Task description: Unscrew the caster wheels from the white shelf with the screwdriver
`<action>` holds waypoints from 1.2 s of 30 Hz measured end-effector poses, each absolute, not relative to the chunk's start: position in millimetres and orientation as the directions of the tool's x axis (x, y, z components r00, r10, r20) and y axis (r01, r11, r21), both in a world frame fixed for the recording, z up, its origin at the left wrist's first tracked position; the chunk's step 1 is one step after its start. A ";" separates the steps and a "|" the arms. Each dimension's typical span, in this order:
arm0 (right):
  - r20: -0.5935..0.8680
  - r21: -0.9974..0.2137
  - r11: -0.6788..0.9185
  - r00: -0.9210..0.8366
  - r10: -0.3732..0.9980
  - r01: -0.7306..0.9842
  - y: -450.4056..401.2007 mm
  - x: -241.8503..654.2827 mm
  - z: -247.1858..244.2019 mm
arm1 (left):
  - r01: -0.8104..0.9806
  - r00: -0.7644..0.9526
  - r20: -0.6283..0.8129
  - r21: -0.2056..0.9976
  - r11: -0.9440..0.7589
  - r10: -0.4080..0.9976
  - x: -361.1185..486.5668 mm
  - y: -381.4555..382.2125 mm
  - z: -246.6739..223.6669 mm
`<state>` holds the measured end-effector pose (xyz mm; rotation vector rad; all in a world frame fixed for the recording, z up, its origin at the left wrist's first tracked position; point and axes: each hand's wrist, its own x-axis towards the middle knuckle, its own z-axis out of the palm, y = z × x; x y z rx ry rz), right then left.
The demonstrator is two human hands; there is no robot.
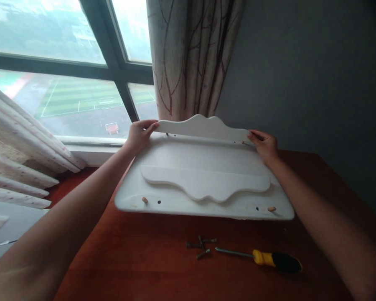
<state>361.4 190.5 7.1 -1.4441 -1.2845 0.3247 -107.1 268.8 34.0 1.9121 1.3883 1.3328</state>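
My left hand (pixel 143 133) and my right hand (pixel 263 144) pinch the two ends of a white board with a wavy top edge (pixel 203 126). It is held on edge along the far side of a white rounded panel (pixel 200 152), just above or touching it; I cannot tell which. A second wavy white board (pixel 207 182) lies flat on the panel. At the panel's near corners a wooden dowel (pixel 145 200) and another dowel (pixel 271 209) stick up, each beside a dark hole. Two more dowels show near the far edge, partly behind the held board.
On the brown wooden table (pixel 138 259), in front of the panel, lie several metal bolts (pixel 202 246) and a yellow-and-black screwdriver (pixel 260 258). A window (pixel 81 96) and patterned curtain (pixel 191 58) stand behind; a grey wall (pixel 301 75) rises at right.
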 end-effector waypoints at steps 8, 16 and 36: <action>0.424 -0.756 0.169 0.276 0.863 0.632 165.3 378.6 15.4 | 0.529 0.144 0.409 0.738 -0.419 0.901 -115.1 252.4 35.5; 0.443 -0.595 0.110 0.211 0.871 0.796 143.9 376.6 15.4 | 0.641 0.247 0.446 0.591 -0.490 0.860 -121.1 245.5 36.7; 0.572 -0.272 0.318 -0.114 0.812 0.908 124.2 368.9 15.7 | 0.637 0.450 0.521 0.382 -0.669 0.726 -126.5 227.3 41.2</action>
